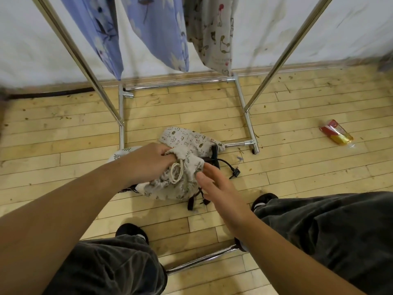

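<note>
A beige drawstring cloth bag with a leaf print lies bunched on the wooden floor between my feet and the rack. My left hand grips its gathered top edge, just above the looped white cord. My right hand hovers with fingers straight at the bag's right side, fingertips touching the cloth. Behind it lies another pale printed cloth. A black strap with a buckle trails out to the right.
A chrome clothes rack stands over the spot, its base bars on the floor ahead and a bar near my feet. Blue floral cloth and a grey printed cloth hang from it. A red and yellow packet lies at the right.
</note>
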A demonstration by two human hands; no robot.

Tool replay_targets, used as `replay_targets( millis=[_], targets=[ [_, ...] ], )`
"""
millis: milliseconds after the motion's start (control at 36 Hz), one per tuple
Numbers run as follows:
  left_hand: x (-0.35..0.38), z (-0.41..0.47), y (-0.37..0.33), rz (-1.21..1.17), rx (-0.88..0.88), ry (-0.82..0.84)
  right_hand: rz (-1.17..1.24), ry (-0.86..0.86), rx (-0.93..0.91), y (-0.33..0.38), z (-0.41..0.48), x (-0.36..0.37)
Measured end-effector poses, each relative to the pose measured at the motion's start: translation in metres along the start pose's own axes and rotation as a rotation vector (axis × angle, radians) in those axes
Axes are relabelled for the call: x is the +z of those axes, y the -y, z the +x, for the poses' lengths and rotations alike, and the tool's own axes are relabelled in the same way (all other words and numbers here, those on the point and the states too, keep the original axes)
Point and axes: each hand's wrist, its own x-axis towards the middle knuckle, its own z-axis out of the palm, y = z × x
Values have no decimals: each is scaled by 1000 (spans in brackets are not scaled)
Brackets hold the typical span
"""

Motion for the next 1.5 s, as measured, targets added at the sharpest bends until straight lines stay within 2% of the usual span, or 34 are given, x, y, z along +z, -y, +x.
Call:
replay_targets(
  millis=[139,250,389,556,778,917,1167,1250,1389,1500],
  targets=[
    [-1,-3,-8,24,-4,15,-232,-51,-81,12,2,17],
    [-3,-9,-11,-7,58,98,-271,-131,-110,17,9,23],
    [-13,-9,-7,-9,110,140,2,-166,37,24,13,22],
    [-17,-7,0,158,190,99,261,-236,177,24,16,6],
    [-13,-4,-2,149,249,-16,198,-296,242,20,21,-4],
    [-14,-3,-1,133,291,-107,292,-322,271,19,23,-2],
    [-4,-14,-20,147,254,94,427,-126,231,27,19,8],
    [-4,-14,-23,187,318,87,432,-142,243,28,19,9],
    [-11,-8,-14,117,362,69,382,-235,252,31,17,6],
    [-12,-6,-8,193,371,107,347,-288,265,28,19,-1]
  ],
)
